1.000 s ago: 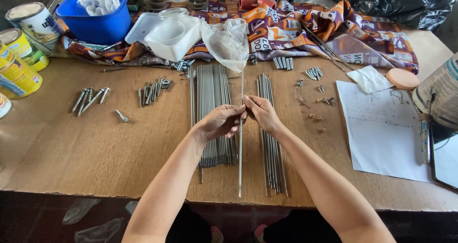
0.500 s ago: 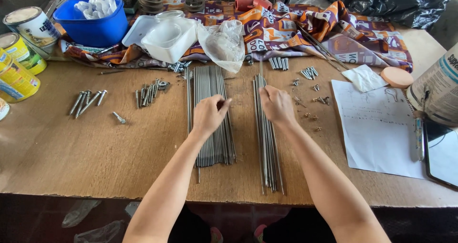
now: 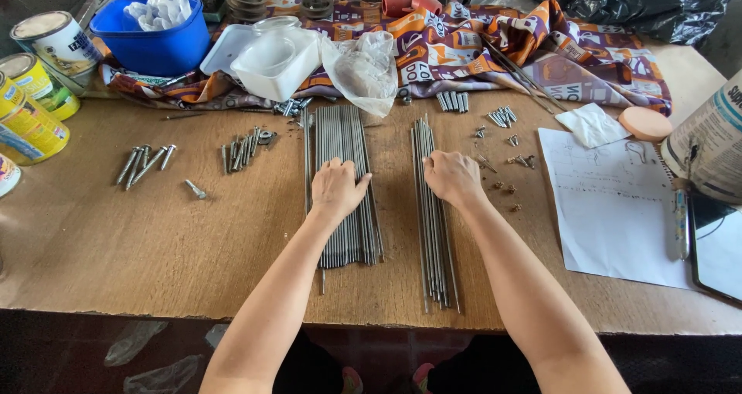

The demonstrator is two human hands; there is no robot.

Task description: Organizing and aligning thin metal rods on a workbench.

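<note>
Two groups of long thin metal rods lie side by side on a wooden table (image 3: 154, 247), pointing away from me. My left hand (image 3: 337, 188) rests flat, fingers spread, on the wider left bundle of rods (image 3: 343, 135). My right hand (image 3: 453, 177) lies palm down on the narrower right bundle of rods (image 3: 434, 247), fingers curled over its far part. Neither hand lifts a rod; both press on the piles.
Loose bolts (image 3: 144, 164) and screws (image 3: 244, 150) lie at the left, small nuts (image 3: 510, 162) at the right. Paint tins (image 3: 31, 123), a blue bowl (image 3: 151, 46), white plastic tubs (image 3: 274, 61), patterned cloth (image 3: 495, 50), a paper sheet (image 3: 614, 208) and a large bucket (image 3: 715, 143) ring the work area.
Both hands held a single rod upright between the piles a second ago. That rod is now down, and the hands have parted onto the left and right bundles.
</note>
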